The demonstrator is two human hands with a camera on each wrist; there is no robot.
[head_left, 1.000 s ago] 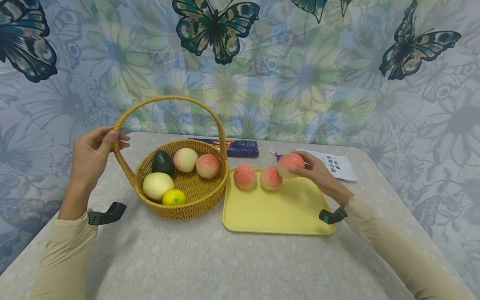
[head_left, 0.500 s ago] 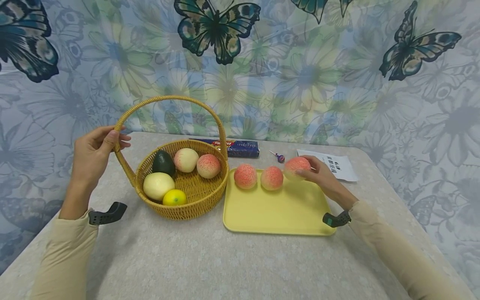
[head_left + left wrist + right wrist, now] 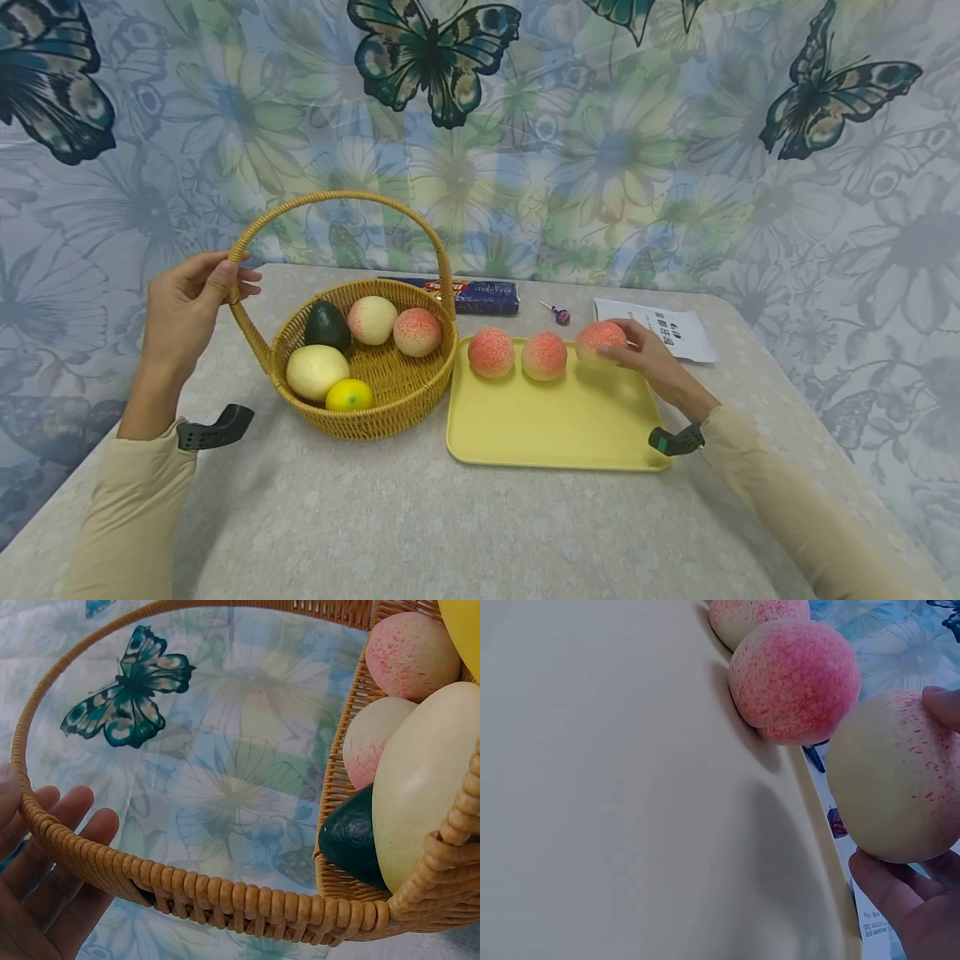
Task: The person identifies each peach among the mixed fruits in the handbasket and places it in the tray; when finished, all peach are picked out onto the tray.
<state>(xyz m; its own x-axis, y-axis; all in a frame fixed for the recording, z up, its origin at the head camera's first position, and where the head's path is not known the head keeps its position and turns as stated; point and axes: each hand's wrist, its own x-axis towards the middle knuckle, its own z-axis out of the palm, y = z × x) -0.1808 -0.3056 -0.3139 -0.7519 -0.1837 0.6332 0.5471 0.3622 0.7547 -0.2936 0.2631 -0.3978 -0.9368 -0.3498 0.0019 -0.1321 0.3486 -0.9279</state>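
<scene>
My left hand (image 3: 183, 312) holds the left side of the arched handle (image 3: 330, 197) of a wicker basket (image 3: 397, 412), thumb in front and fingers behind. Inside the basket lie an avocado (image 3: 327, 327), a pale yellow oval fruit (image 3: 317, 372), a lemon (image 3: 349, 395) and two peaches, one pale (image 3: 372, 320) and one redder (image 3: 417, 332). On the right, my right hand (image 3: 648, 358) grips a peach (image 3: 896, 780) between thumb and fingers, over the back right of a yellow tray (image 3: 555, 425). Two more peaches, a left one (image 3: 491, 352) and a middle one (image 3: 544, 356), sit along the tray's back edge.
Behind the basket lies a dark blue packet (image 3: 483, 297). A wrapped lollipop (image 3: 559, 315) is on the table (image 3: 337, 517) behind the tray, and a white printed packet (image 3: 678, 333) lies beyond my right hand. A patterned cloth (image 3: 480, 183) hangs at the back.
My right hand has moved right and slightly down with the peach, away from the middle peach. The lollipop has come fully into view. My left hand and the basket stay where they were.
</scene>
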